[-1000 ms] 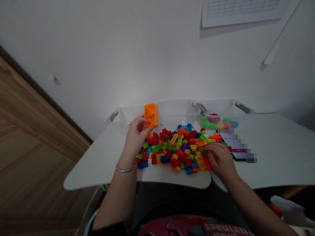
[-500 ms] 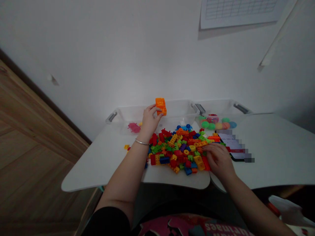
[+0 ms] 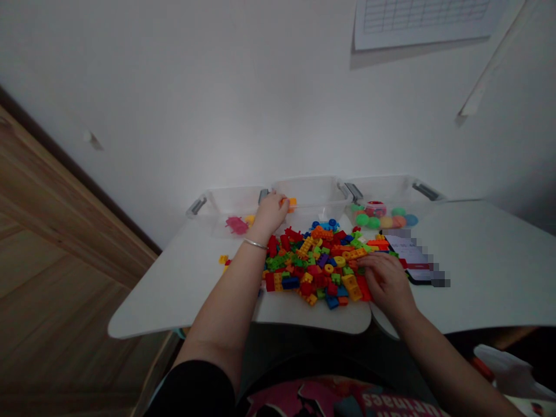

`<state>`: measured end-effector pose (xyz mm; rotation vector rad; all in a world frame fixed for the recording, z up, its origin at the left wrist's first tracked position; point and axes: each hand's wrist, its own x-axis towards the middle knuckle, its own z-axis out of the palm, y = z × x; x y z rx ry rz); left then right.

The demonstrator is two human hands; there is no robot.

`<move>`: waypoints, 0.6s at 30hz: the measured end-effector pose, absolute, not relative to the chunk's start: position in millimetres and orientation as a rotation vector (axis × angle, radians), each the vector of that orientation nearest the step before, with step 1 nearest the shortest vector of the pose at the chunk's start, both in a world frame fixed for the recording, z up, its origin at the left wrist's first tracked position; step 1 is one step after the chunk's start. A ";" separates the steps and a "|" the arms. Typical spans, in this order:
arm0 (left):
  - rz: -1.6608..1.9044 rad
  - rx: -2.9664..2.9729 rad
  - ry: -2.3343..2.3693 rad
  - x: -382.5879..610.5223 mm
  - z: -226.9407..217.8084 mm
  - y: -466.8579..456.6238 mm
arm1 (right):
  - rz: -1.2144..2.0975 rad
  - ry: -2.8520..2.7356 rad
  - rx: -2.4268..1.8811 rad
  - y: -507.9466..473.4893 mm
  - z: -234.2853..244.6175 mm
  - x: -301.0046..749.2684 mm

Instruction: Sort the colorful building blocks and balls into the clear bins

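A: Left hand (image 3: 271,214)?
B: Narrow, pinching orange block (image 3: 292,204). Block's at its 2 o'clock, at clear middle bin (image 3: 310,188).
A: Right hand (image 3: 388,281)?
B: Brick pile (image 3: 319,270), 3 o'clock edge. Can't tell if gripping.

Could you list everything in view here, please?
wall: one, pale grey, at back
printed sheet: one, white, upper wall
wooden panel: one, brown, far left
tabletops: two, white, side by side
clear bins: three, colourless, along the wall
pink toy: one, pink, left bin
balls: several, green, orange, blue and yellowish, right bin
toy bricks: too many to count, mixed colours, heaped centrally
phone: one, dark-edged, right of heap
orange block: one, orange, at middle bin
bracelet: one, silver, left wrist
left hand: one, bare, holding orange block
right hand: one, bare, at heap's right edge
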<state>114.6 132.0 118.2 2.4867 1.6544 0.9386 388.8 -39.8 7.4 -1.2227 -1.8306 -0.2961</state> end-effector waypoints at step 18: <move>1.113 2.541 1.519 102.4 132.6 73.3 | -0.275 -1.830 -1.229 -39.1 5.5 389.9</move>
